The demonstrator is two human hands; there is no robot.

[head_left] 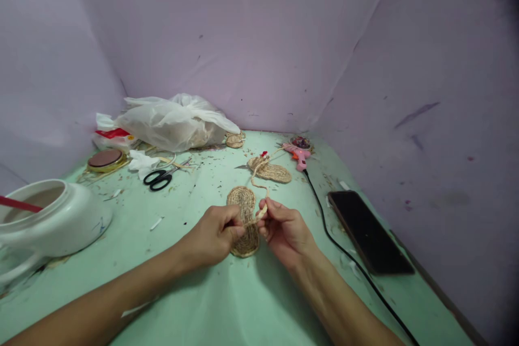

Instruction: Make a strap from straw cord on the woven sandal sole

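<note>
My left hand (pixel 221 232) is closed, thumb against curled fingers, on a thin straw cord (pixel 252 221). Between the fingertips of my right hand (pixel 284 227) the same pale cord is pinched, a short way to the right. Under and behind my hands is a sole-shaped piece of coiled straw braid (pixel 242 197), narrower in the middle; my left fingers cover part of its left side. From my right fingers the cord runs up toward a second coiled straw piece (pixel 278 173), which has a small red bit (pixel 264 154) at its top.
Behind stands a pink glue gun (pixel 300 155) with a black cable (pixel 324 221) trailing forward past a phone (pixel 368 232). Black-handled scissors (pixel 158 179), a round tin (pixel 106 159) and a white plastic bag (pixel 174 121) lie left. A white pot (pixel 77 221) stands at far left.
</note>
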